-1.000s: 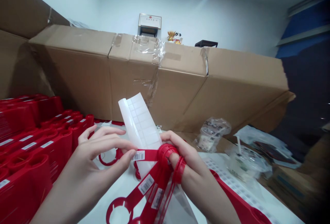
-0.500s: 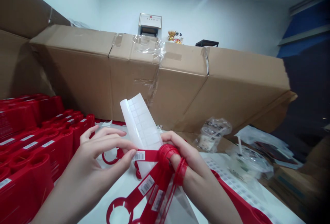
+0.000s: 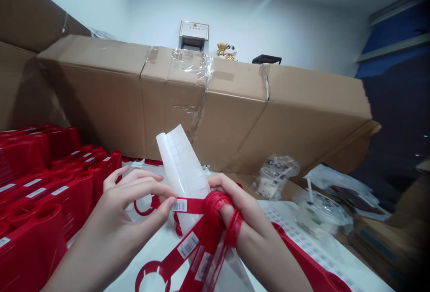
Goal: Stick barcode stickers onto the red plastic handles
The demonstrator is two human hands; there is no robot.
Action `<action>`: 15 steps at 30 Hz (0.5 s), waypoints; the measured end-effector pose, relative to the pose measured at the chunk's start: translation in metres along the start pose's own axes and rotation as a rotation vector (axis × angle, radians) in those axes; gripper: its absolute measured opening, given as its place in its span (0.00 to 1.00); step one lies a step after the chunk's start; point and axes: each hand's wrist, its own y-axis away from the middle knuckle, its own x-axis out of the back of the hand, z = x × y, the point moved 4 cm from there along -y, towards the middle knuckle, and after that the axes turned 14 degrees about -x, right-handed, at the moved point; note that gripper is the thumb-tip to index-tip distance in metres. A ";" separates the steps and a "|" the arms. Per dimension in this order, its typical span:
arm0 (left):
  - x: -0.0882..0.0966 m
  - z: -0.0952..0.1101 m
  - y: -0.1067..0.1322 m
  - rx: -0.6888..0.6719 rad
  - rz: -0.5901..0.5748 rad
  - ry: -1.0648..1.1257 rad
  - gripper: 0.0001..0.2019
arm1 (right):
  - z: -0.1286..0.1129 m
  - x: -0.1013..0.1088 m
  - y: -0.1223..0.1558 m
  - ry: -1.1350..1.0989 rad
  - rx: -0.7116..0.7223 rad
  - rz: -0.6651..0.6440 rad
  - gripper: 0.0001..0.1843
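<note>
My left hand [image 3: 134, 207] pinches the labelled stretch of one red plastic strip [image 3: 195, 205] between thumb and index finger; its other fingers are raised. A white barcode label [image 3: 179, 205] lies on that strip right at the fingertips. Several more red ring-ended strips [image 3: 173, 256] fan out below, with barcode labels on two of them. My right hand [image 3: 247, 213] is closed around the bunch, and red rings loop over its thumb. It also holds a curled white label backing sheet [image 3: 184, 162], which rises behind the strips.
Rows of stacked red plastic pieces [image 3: 40, 193] with white labels fill the left side. Cardboard [image 3: 235, 113] stands across the back. To the right are a bagged cup [image 3: 272, 178], a lidded plastic cup [image 3: 316, 213], a printed label sheet [image 3: 302, 238] and a red piece [image 3: 302, 260].
Both hands keep nearly the same pose on the strip and bunch. The whole view has shifted slightly; the label stays at my left fingertips.
</note>
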 end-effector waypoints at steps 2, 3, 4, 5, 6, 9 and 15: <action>-0.003 -0.003 0.000 0.000 0.000 -0.028 0.03 | -0.001 0.000 0.001 0.022 0.019 0.025 0.11; -0.005 -0.005 0.000 0.001 0.010 -0.046 0.05 | -0.002 -0.001 0.001 0.031 0.027 0.037 0.11; -0.007 -0.008 0.000 0.001 0.022 -0.067 0.08 | -0.002 -0.001 0.002 0.039 0.034 0.051 0.11; -0.009 -0.011 -0.001 0.004 0.036 -0.092 0.11 | -0.002 -0.001 0.002 0.044 0.035 0.062 0.11; -0.012 -0.015 -0.001 0.010 0.052 -0.122 0.13 | -0.001 -0.001 0.002 0.044 0.030 0.069 0.11; -0.019 -0.020 -0.002 0.038 0.108 -0.234 0.18 | 0.004 -0.003 0.001 0.026 0.005 0.070 0.11; -0.028 -0.009 -0.002 0.110 0.057 -0.040 0.19 | 0.006 -0.009 0.001 0.040 0.012 0.091 0.10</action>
